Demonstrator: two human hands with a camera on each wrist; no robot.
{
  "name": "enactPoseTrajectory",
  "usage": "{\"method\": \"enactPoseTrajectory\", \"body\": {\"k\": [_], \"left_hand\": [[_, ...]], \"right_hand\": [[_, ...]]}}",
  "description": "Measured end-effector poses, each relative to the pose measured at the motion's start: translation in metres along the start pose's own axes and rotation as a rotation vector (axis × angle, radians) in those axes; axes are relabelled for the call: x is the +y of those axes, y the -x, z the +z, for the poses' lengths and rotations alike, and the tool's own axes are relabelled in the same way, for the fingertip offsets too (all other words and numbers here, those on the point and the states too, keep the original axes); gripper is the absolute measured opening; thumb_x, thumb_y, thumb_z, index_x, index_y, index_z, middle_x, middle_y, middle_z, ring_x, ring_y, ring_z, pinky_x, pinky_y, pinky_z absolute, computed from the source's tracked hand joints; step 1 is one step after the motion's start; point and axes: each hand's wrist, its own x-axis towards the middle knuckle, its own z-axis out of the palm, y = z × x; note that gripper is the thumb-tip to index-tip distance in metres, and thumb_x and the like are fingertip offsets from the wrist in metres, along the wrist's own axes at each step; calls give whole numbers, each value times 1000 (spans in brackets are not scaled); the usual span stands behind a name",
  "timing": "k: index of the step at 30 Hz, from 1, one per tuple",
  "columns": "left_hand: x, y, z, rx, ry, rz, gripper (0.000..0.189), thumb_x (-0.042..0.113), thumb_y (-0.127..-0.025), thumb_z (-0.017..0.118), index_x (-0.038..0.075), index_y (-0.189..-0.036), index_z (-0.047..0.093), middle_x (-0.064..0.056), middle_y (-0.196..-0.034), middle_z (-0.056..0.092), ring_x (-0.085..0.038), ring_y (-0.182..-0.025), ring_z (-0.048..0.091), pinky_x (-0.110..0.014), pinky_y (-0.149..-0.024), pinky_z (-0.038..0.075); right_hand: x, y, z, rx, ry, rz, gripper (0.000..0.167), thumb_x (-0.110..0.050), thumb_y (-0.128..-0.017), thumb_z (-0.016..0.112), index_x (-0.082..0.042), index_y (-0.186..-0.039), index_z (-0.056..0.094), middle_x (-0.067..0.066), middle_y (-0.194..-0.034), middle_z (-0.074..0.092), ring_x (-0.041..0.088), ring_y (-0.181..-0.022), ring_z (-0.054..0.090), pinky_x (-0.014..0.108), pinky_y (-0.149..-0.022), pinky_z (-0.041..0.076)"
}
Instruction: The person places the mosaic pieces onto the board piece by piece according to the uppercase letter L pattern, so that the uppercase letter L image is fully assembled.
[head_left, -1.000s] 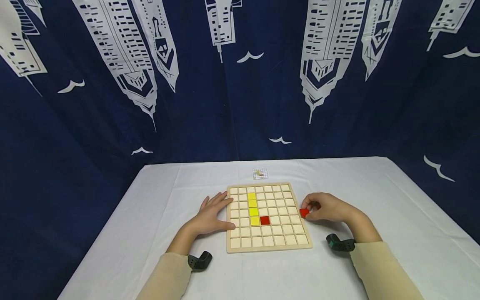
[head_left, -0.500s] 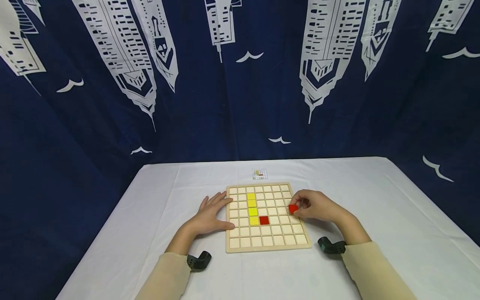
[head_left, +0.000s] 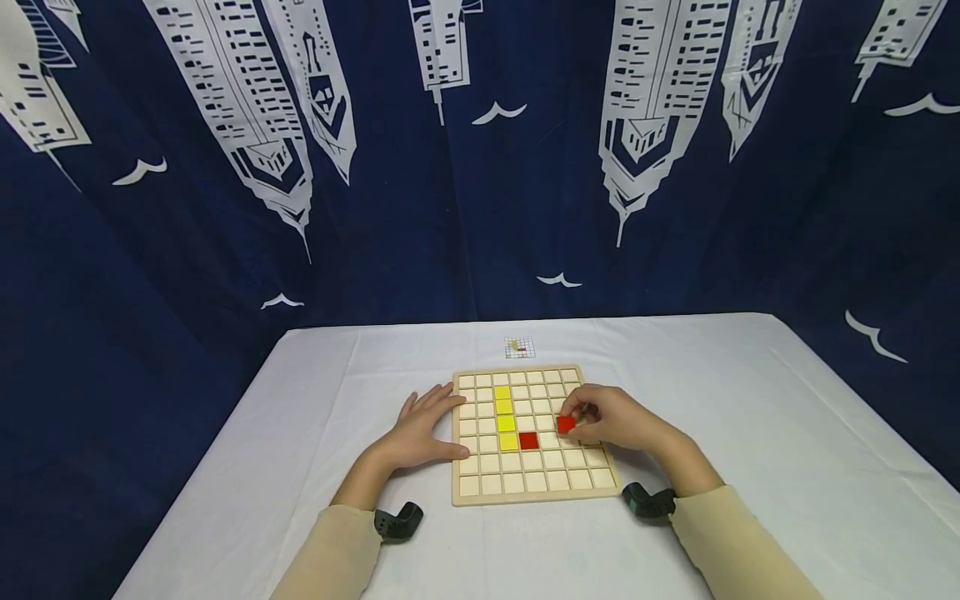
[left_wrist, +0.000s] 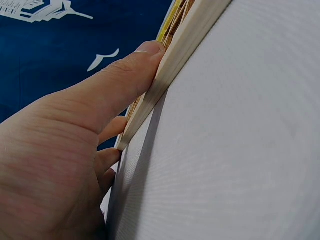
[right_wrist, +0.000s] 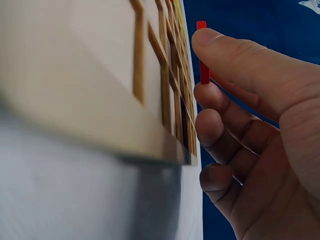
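A wooden grid board (head_left: 536,500) lies on the white table. Four in a column would be a count, so: several yellow tiles (head_left: 507,423) fill a column of its cells, and one red tile (head_left: 528,441) sits just right of the lowest yellow one. My left hand (head_left: 422,433) rests along the board's left rim, thumb and fingers spread, its thumb touching the edge in the left wrist view. Above the right part of the board, my right hand (head_left: 618,417) pinches a second red tile (right_wrist: 204,70) between thumb and fingers; this tile is held apart from the grid.
A small printed card (head_left: 520,347) with a coloured grid pattern lies behind the board. White cloth (head_left: 375,367) covers the table. Behind it hangs a dark blue curtain (head_left: 450,208) with white buildings and birds.
My right hand has moved left with the red tile, from beside the board's right edge to above its right-hand cells. My left hand has stayed at the left rim.
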Motion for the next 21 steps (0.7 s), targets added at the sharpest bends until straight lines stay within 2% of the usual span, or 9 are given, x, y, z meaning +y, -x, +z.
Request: {"method": "enactPoseTrajectory", "body": {"k": [5,12,21], "left_hand": [[0,0,0,4,2,-4,88,48,-75,83,18,-149,46,-4,-168,23,-29,-158,13,-55,-127,-4],[-1,0,1,8,4,-1,87,48,-75,83,18,-149,46,-5,-168,23,-29,-157,13,-55,-127,-3],[0,1,0,9,5,4,87,47,-75,84,18,-148,47,-5,-167,24,-29,-157,14,-56,-127,-2]], "right_hand": [[-5,-2,7,-15,11,-17,22,-18,-81,83,-16,-98,69,0,-85,61,10,-72,49,18,-62,42],[-10,-4,14,-39,34,-31,19,-16,-82,82,-17,-97,70,0,-88,62,13,-78,50,18,-65,42],[-10,-5,19,-27,60,-61,19,-17,-81,83,-18,-95,70,-1,-86,59,12,-77,49,18,-64,40]]}}
